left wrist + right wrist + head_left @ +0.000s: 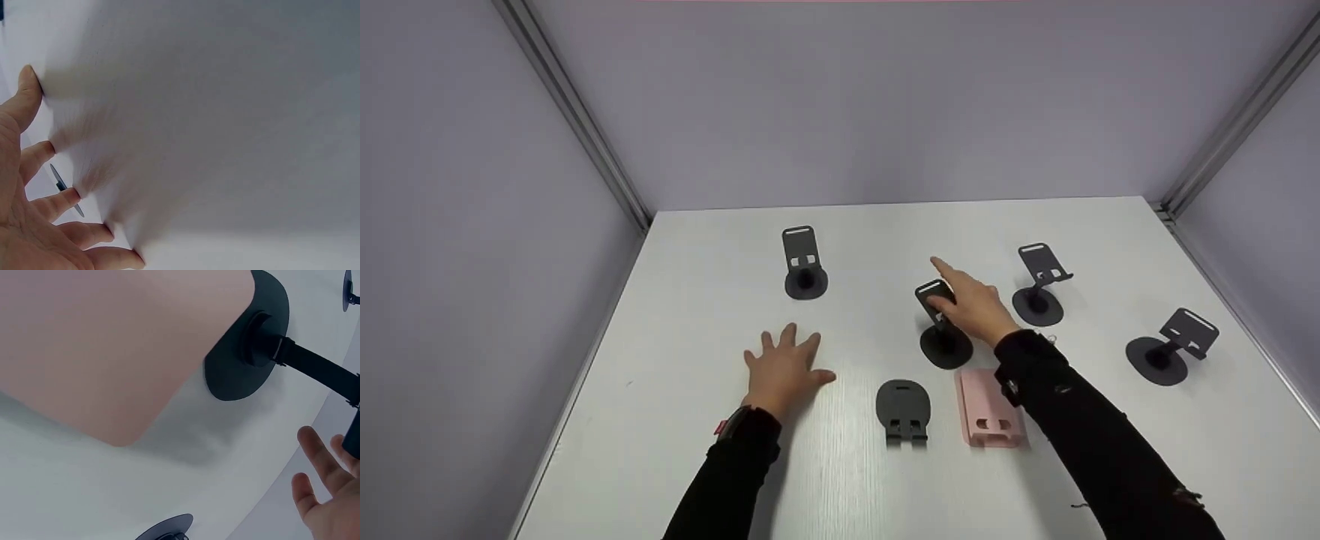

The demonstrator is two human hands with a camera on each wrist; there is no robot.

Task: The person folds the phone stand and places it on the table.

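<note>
At centre frame, the right hand [971, 304] rests with loose, straight fingers on the plate of a dark phone stand [941, 326], gripping nothing. The left hand [784, 367] lies flat and spread on the white table [697, 262], lower left of the stand. A pink stand [990, 409] lies just below the right wrist, beside a folded dark stand [903, 409].

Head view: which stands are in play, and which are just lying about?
In play:
- right hand on the centre black stand
- left hand flat on the table

Lying about:
- pink stand, folded
- flat black stand
- rear-left stand
- two right-side stands
</note>
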